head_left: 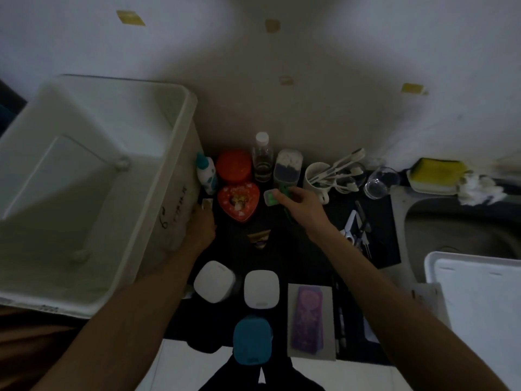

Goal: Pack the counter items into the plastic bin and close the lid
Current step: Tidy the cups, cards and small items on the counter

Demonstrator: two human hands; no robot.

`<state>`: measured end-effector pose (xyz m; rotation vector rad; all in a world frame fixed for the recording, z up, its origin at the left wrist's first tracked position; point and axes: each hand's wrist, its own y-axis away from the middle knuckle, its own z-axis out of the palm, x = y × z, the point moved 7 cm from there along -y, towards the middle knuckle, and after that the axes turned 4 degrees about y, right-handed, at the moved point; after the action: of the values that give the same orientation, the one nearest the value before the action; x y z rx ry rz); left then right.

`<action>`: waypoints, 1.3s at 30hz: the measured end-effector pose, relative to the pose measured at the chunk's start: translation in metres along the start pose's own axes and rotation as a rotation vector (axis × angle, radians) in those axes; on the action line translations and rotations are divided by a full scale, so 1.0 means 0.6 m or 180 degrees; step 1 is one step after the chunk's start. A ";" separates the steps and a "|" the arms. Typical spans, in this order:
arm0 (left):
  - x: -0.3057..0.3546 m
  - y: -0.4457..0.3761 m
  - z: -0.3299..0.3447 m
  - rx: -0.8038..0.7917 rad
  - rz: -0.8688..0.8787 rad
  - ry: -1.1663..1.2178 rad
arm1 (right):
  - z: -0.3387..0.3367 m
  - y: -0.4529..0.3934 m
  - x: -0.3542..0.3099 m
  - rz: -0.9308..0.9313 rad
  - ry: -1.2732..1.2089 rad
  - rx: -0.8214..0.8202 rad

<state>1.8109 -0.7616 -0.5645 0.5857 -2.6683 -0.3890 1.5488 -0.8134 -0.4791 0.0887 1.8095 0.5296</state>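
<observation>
A large white plastic bin [93,193] stands open at the left of the dark counter, nothing visible inside it. My left hand [201,225] rests against its right wall, fingers hidden. My right hand [298,206] pinches a small green item in clear packaging [272,197] just above the counter. Close by stand a red heart-shaped tin [238,200], a round red tin [234,165], a small white bottle with a teal cap [207,173], a clear bottle [263,158] and a clear jar of cotton swabs [287,166]. The white lid [479,300] lies at the right.
A mug of toothbrushes [318,176], a glass [380,182] and a yellow sponge [437,173] line the back. Scissors [352,227] lie beside the sink [456,230]. Two white containers [214,280], a blue one [252,340] and a purple case [307,320] sit near the front edge.
</observation>
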 end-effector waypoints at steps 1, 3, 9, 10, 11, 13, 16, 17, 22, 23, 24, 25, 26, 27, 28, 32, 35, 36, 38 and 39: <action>0.001 -0.003 0.000 0.0104 0.0086 -0.0121 | -0.001 0.000 0.003 -0.0005 0.0016 -0.0016; -0.009 -0.013 0.004 0.0061 0.0081 -0.0207 | -0.003 0.002 0.007 -0.0023 0.0100 -0.0019; 0.032 0.008 -0.058 -0.0774 -0.0334 -0.0048 | -0.015 0.008 -0.006 -0.0134 0.0329 -0.0015; 0.041 0.013 -0.075 -0.0833 -0.0374 -0.0023 | -0.018 0.008 -0.008 -0.0161 0.0315 -0.0023; 0.051 0.018 -0.093 -0.0855 -0.0402 0.0032 | -0.018 0.008 -0.008 -0.0159 0.0266 -0.0039; 0.066 0.022 -0.127 -0.0785 -0.0409 0.0067 | -0.015 0.010 -0.012 -0.0150 0.0174 -0.0071; 0.080 0.022 -0.170 -0.0457 -0.0336 0.0498 | -0.009 0.013 -0.021 -0.0189 0.0153 -0.0136; 0.088 0.027 -0.177 -0.0486 -0.0305 0.0859 | -0.006 0.014 -0.026 -0.0187 0.0177 -0.0191; 0.110 0.082 -0.140 -0.1130 -0.0595 0.2864 | 0.026 0.011 -0.058 -0.0353 0.0509 -0.0460; 0.111 0.092 -0.131 -0.1262 -0.0581 0.3078 | 0.036 0.008 -0.064 -0.0417 0.0619 -0.0495; 0.112 0.099 -0.122 -0.1388 -0.0569 0.3304 | 0.048 0.005 -0.069 -0.0490 0.0765 -0.0526; 0.113 0.106 -0.115 -0.1493 -0.0584 0.3548 | 0.058 0.002 -0.071 -0.0562 0.0924 -0.0537; 0.112 0.111 -0.111 -0.1556 -0.0595 0.3778 | 0.066 -0.002 -0.072 -0.0615 0.1064 -0.0492; 0.110 0.116 -0.109 -0.1599 -0.0600 0.3956 | 0.070 -0.006 -0.071 -0.0644 0.1140 -0.0415; 0.107 0.119 -0.108 -0.1633 -0.0579 0.4072 | 0.073 -0.009 -0.070 -0.0671 0.1188 -0.0328; 0.093 0.121 -0.113 -0.1558 -0.0470 0.4139 | 0.093 -0.012 -0.079 -0.0916 0.1368 -0.0309; 0.083 0.116 -0.123 -0.1270 -0.0464 0.4138 | 0.107 -0.011 -0.083 -0.0923 0.1428 -0.0475; 0.082 0.116 -0.125 -0.1231 -0.0454 0.4157 | 0.110 -0.014 -0.082 -0.0859 0.1400 -0.0515; 0.080 0.119 -0.128 -0.1175 -0.0458 0.4233 | 0.111 -0.016 -0.078 -0.0579 0.1041 -0.0607; 0.080 0.122 -0.131 -0.1133 -0.0459 0.4289 | 0.109 -0.016 -0.074 -0.0346 0.0715 -0.0628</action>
<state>1.7781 -0.7336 -0.4552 0.6034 -1.2448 -0.3151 1.6255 -0.8164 -0.4568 -0.2108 1.9560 0.6582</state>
